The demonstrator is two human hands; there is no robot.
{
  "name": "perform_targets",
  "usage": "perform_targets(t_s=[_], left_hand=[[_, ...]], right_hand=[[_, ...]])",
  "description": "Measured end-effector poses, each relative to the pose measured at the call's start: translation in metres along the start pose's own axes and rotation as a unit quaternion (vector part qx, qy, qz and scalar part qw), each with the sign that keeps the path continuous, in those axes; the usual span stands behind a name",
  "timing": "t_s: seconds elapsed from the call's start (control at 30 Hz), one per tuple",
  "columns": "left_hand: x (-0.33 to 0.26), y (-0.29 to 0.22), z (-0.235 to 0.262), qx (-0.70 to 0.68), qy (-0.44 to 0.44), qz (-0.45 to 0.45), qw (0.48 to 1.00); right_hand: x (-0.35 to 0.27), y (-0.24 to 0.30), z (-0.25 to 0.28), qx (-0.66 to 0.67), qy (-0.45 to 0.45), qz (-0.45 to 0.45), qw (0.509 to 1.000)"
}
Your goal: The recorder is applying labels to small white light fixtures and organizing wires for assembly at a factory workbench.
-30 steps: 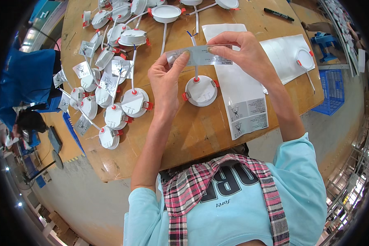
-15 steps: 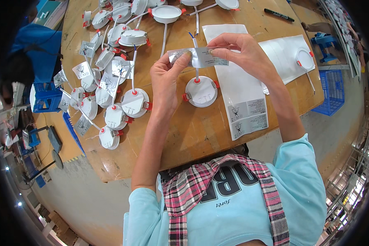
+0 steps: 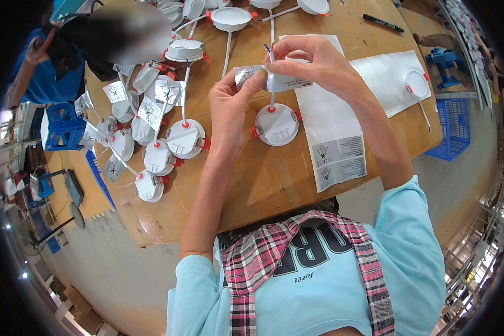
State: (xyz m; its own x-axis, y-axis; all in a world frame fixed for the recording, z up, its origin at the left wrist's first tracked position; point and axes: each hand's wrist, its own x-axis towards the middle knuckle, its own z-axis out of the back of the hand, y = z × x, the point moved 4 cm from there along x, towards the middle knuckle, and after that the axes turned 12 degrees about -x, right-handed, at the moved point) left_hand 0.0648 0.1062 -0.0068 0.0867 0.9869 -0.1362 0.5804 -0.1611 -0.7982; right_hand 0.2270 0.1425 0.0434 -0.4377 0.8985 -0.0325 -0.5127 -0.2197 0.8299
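A thin silver label (image 3: 294,83) with dark print stretches across the white cable (image 3: 271,97) of a round white lamp (image 3: 276,124). My left hand (image 3: 229,106) is closed, thumb and fingers pinching the label's left part. My right hand (image 3: 313,63) has its thumb and fingertips closed at the cable's upper part, just above the label; the exact contact is partly hidden. Bare blue wire ends stick up from the cable beside these fingertips. The label's right end hangs free below my right hand. Red-based, with red-tipped clips, the lamp lies on the table below.
White backing sheet (image 3: 329,123) with silver labels (image 3: 339,162) lies at right. More sheets (image 3: 383,73) carry another lamp (image 3: 416,83). A black marker (image 3: 383,23) lies far right. Labelled lamps (image 3: 185,138) crowd the left. A co-worker's hand (image 3: 37,51) shows far left; a blue crate (image 3: 452,127) stands right.
My right hand has moved left from the label's right end to the cable, leaving that end free. My left hand keeps its pinch. A co-worker has leaned in at the upper left.
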Motion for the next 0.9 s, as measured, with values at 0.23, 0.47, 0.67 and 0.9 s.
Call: perform_targets(t_s=[0.23, 0.47, 0.67, 0.9], left_hand=[[-0.008, -0.009, -0.007, 0.054, -0.011, -0.046, 0.997], [-0.024, -0.025, -0.027, 0.252, -0.011, -0.22, 0.942], [-0.032, -0.03, -0.034, 0.233, 0.013, -0.228, 0.945], [-0.017, -0.018, -0.012, 0.087, -0.013, -0.083, 0.993]], right_hand=[[-0.001, 0.0, -0.006, 0.081, -0.045, -0.06, 0.994], [0.002, -0.003, -0.003, 0.078, -0.028, -0.051, 0.995], [-0.001, -0.008, 0.008, 0.039, -0.054, -0.042, 0.997], [-0.019, -0.009, 0.009, 0.106, -0.124, -0.019, 0.986]])
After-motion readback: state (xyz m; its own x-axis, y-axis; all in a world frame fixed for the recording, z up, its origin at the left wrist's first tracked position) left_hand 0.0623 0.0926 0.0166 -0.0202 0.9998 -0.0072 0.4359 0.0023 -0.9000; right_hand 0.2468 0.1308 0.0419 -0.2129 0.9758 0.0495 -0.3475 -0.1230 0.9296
